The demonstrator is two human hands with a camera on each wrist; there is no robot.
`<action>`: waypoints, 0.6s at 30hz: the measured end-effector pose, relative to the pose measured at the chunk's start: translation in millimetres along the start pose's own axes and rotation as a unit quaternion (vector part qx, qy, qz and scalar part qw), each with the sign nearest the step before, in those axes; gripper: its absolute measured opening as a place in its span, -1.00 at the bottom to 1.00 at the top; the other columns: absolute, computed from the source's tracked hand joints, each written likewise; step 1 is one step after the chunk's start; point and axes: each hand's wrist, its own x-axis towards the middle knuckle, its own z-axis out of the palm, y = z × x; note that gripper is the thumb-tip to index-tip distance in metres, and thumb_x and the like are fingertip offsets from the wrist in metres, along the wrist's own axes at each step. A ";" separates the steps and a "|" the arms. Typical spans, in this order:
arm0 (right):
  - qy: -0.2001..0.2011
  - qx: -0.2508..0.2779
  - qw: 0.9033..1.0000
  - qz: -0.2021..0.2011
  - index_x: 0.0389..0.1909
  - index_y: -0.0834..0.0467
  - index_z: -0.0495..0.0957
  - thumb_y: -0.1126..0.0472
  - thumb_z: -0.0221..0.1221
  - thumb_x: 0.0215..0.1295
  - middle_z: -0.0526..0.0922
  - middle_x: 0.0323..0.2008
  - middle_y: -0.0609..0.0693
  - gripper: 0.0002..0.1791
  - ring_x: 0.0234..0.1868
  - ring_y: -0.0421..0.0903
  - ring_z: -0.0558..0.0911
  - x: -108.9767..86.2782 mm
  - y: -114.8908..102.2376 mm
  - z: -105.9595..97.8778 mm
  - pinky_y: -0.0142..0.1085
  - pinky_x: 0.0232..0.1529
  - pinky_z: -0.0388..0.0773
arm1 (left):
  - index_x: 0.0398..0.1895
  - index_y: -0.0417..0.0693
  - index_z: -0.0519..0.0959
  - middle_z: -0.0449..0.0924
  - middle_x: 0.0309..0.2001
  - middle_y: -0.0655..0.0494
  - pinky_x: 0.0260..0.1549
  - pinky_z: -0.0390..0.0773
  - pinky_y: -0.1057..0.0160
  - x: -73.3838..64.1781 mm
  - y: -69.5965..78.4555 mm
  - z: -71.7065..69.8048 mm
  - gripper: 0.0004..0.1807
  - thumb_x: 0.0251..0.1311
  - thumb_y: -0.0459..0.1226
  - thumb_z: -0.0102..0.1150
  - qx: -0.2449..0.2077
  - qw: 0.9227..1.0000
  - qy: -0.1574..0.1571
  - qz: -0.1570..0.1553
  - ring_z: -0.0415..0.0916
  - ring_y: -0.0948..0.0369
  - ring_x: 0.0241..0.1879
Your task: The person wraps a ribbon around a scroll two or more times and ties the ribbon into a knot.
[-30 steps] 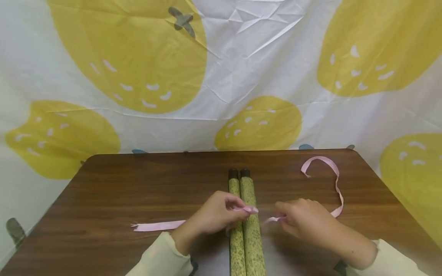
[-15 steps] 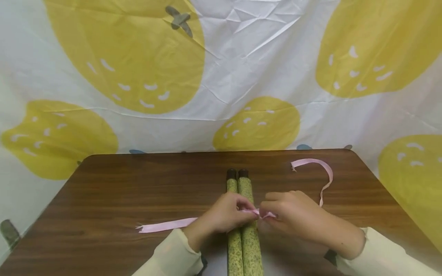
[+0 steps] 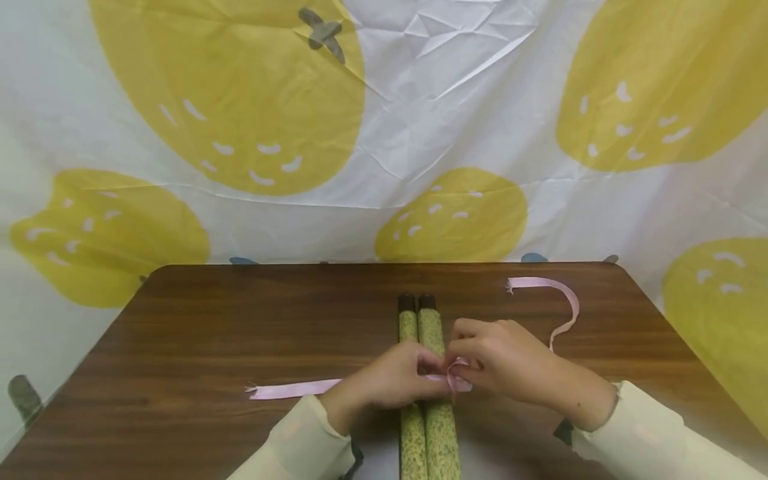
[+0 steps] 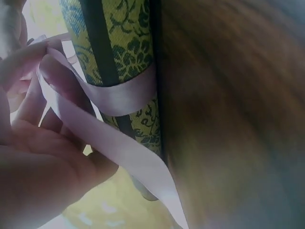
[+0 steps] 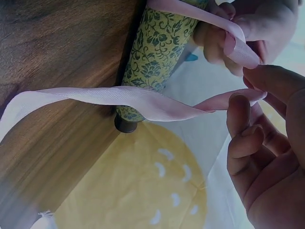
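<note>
Two slim scrolls (image 3: 441, 437) in green-gold floral brocade lie side by side on the table, dark knobs at their far ends. A pink ribbon (image 4: 126, 98) wraps around them in the left wrist view. Over the scrolls, my left hand (image 3: 387, 379) pinches a looped part of the ribbon between thumb and fingers. Just to its right, my right hand (image 3: 507, 350) pinches another stretch of ribbon, fingertips close to the left hand's. One frayed ribbon tail (image 3: 294, 390) trails left on the wood; the other (image 5: 128, 99) runs from the right fingertips across a scroll in the right wrist view.
The dark brown wooden table (image 3: 270, 320) has rounded far corners. Behind it hangs a white cloth (image 3: 408, 127) printed with big yellow lemons. The right ribbon tail curves toward the table's far right.
My right hand has moved left to meet the left hand, and a small ribbon loop now shows at its fingertips. The right tail has been drawn inward; the left hand has shifted slightly right.
</note>
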 end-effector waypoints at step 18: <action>-0.055 0.030 0.996 0.066 -0.40 -0.06 0.70 0.16 0.39 0.18 0.59 -0.37 -0.21 -0.95 -0.49 -0.41 0.49 -7.8 11.6 5.5 -0.49 -0.43 0.50 | -0.48 0.09 0.75 0.62 -0.51 0.39 -0.50 0.37 0.43 -2.4 1.3 2.4 -0.73 0.22 0.02 0.33 -0.007 0.999 0.011 -0.042 0.38 0.43 -0.50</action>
